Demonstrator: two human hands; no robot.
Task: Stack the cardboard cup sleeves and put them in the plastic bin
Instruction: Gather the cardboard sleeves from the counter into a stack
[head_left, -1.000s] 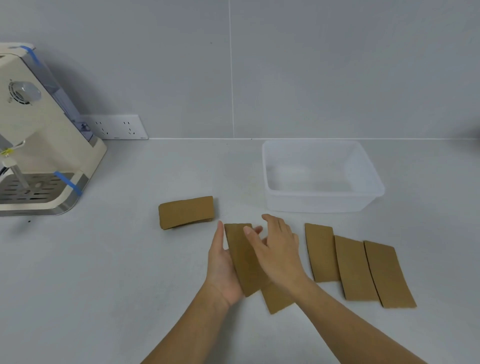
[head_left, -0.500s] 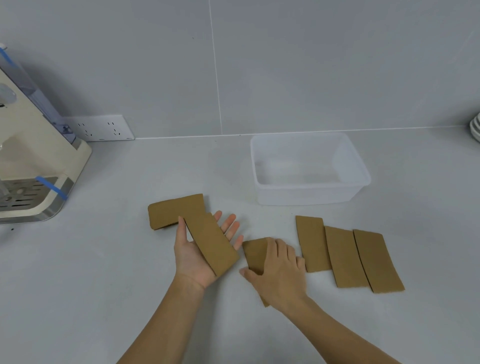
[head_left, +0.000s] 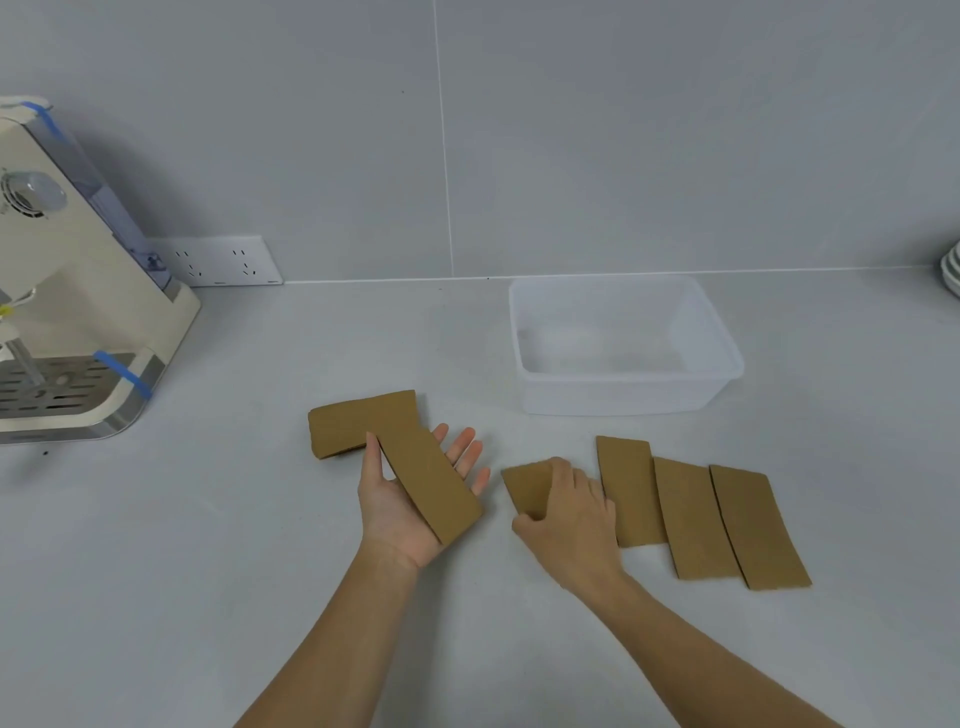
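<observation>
My left hand (head_left: 400, 512) is palm up, fingers spread, with a flat brown cardboard sleeve (head_left: 431, 478) lying across the palm under the thumb. Behind it another sleeve (head_left: 343, 423) lies on the counter. My right hand (head_left: 571, 514) rests palm down on a sleeve (head_left: 527, 488), thumb and fingers pinching its edge; most of that sleeve is hidden. Three more sleeves lie side by side to the right: one (head_left: 631, 491), one (head_left: 693, 519) and one (head_left: 756, 527). The clear plastic bin (head_left: 623, 402) stands beyond them, with nothing inside.
A cream coffee machine (head_left: 67, 291) stands at the left, next to a wall socket strip (head_left: 223, 262). A stack of white plates (head_left: 951, 273) shows at the right edge. The grey wall runs along the back of the counter.
My left hand carried one sleeve to the left and opened palm up. My right hand dropped onto the sleeve left on the counter and now pinches its edge.
</observation>
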